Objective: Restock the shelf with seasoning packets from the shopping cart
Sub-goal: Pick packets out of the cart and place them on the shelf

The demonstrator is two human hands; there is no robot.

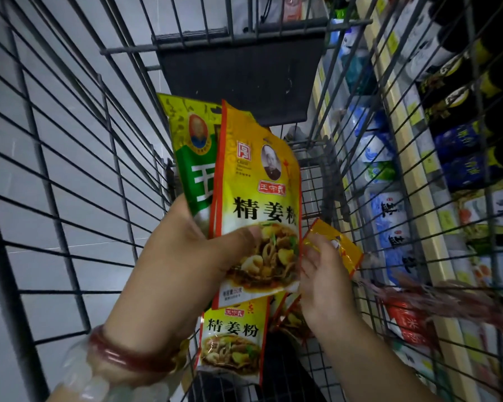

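Note:
I look down into a wire shopping cart (70,181). My left hand (186,256) grips a fan of seasoning packets above the cart: a yellow ginger-powder packet (259,192) in front, with a green and yellow packet (192,152) behind it. The thumb presses on the yellow packet's lower part. My right hand (320,274) pinches a smaller yellow packet (337,245) just to the right. Below the hands, another yellow ginger-powder packet (233,335) lies in the cart, with more packets (288,314) partly hidden under my right hand.
A dark fold-down seat flap (238,76) closes the cart's far end. Store shelves (430,216) run along the right, seen through the cart's wire side, with blue and white bags and dark bottles. Grey floor tiles (41,82) show at the left.

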